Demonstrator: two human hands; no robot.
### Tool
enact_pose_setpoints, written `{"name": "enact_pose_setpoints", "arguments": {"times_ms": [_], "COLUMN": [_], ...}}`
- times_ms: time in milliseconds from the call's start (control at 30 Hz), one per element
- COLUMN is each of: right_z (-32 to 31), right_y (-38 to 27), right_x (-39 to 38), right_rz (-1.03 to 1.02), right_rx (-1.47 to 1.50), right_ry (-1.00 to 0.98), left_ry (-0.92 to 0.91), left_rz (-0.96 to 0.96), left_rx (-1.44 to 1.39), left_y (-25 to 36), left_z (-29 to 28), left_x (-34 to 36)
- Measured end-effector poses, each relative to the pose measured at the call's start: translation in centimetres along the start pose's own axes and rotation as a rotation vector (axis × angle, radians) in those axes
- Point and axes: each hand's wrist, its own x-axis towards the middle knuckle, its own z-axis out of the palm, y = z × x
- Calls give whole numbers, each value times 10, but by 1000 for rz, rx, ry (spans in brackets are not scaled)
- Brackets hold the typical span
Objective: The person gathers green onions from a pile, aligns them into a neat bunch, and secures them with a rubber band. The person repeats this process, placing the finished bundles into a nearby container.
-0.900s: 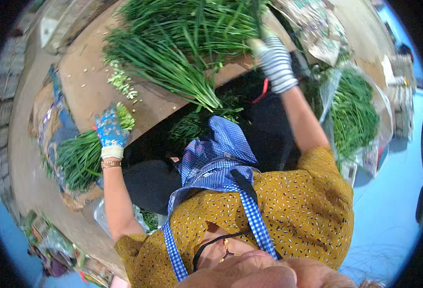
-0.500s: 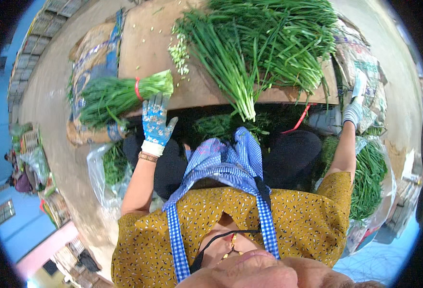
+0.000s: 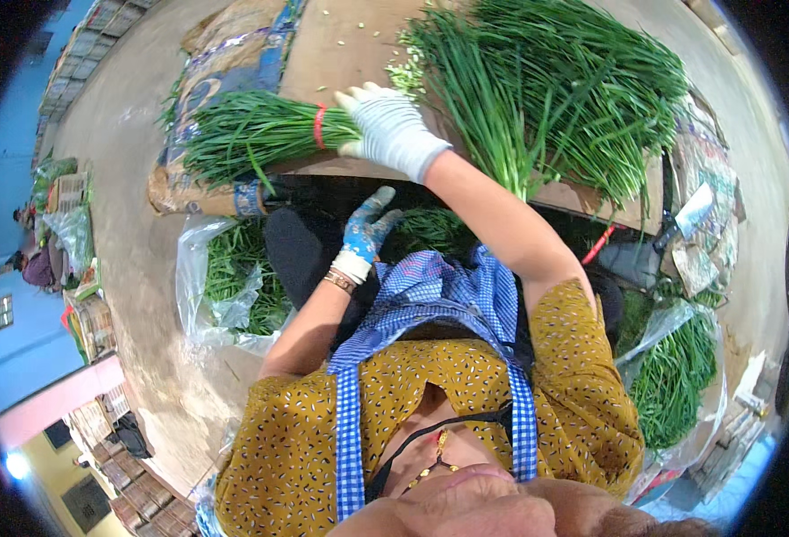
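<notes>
A bunch of green chives [image 3: 256,132], bound with a red band [image 3: 319,126], lies across the near left edge of the wooden board [image 3: 339,49]. My right hand [image 3: 393,130], in a white striped glove, reaches across to its cut end, fingers above and thumb below it. Near my lap, my left hand [image 3: 369,228] in a blue flowered glove holds nothing, its fingers apart. A broad-bladed knife [image 3: 695,208] rests on the sacking at the right. Loose chives [image 3: 582,89] are heaped on the board, with a smaller sheaf [image 3: 493,116] on their left side.
Pale cut stem bits [image 3: 406,73] are scattered on the board. Sacks flank it, a brown one [image 3: 224,76] left and a pale one [image 3: 712,152] right. Plastic bags of greens stand by my left [image 3: 199,295] and right [image 3: 676,376] sides. A red strip [image 3: 599,243] hangs below the board.
My right hand has left the knife on the right sack and crossed to the banded bunch. My left hand has come off the bunch, back toward my lap. The view has shifted.
</notes>
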Motion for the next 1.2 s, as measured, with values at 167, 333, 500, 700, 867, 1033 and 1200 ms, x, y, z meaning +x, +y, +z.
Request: {"name": "enact_pose_setpoints", "arguments": {"times_ms": [167, 333, 500, 700, 867, 1033, 1200], "right_z": [54, 36, 12, -29, -47, -38, -39], "right_y": [4, 0, -24, -45, -23, 6, -1], "right_x": [49, 47, -39, -106, -67, -76, -104], "right_rz": [243, 307, 421, 337, 308, 60, 137], "right_rx": [-17, 109, 1003, 422, 333, 50, 235], "right_ry": [-486, -626, -585, -506, 8, -32, -162], "left_ry": [53, 76, 58, -220, -342, -238, -519], "left_rz": [-196, -214, -197, -58, -151, -231, -155], "left_rx": [-175, -449, -1052, -1340, -1174, -1291, -1338], "left_y": [1, 11, 45, 8, -8, 8, 16], "left_z": [-12, -32, -36, -28, -20, -10, -8], "left_x": [-19, -14, -6, 6, 9, -13, -10]}}
